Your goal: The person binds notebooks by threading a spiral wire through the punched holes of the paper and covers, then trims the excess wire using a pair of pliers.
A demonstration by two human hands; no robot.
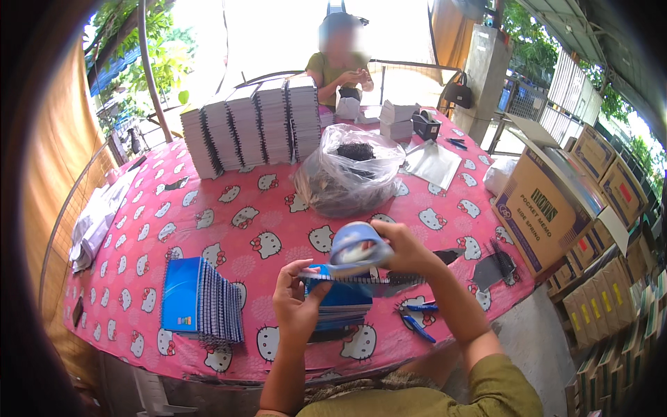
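Note:
My left hand (295, 299) pinches the left end of a spiral notebook (344, 278), held level with its coil edge toward me. Just above it, my right hand (403, 247) closes on a blue curved thing (358, 243) with a pale inside. That thing is smeared by motion, and I cannot tell whether it is the notebook's bent cover. Below my hands is a stack of blue notebooks (340, 309), partly hidden. Blue-handled pliers (420, 323) lie to the right on the pink tablecloth. A taller stack of blue spiral notebooks (191, 295) stands to the left.
A plastic bag of black coils (351, 174) sits mid-table, behind my hands. Tall notebook stacks (253, 128) stand at the far left. Across the table, a person (340, 66) handles something small. Loose black coils (497, 267) lie at the right edge, beside cardboard boxes (538, 208).

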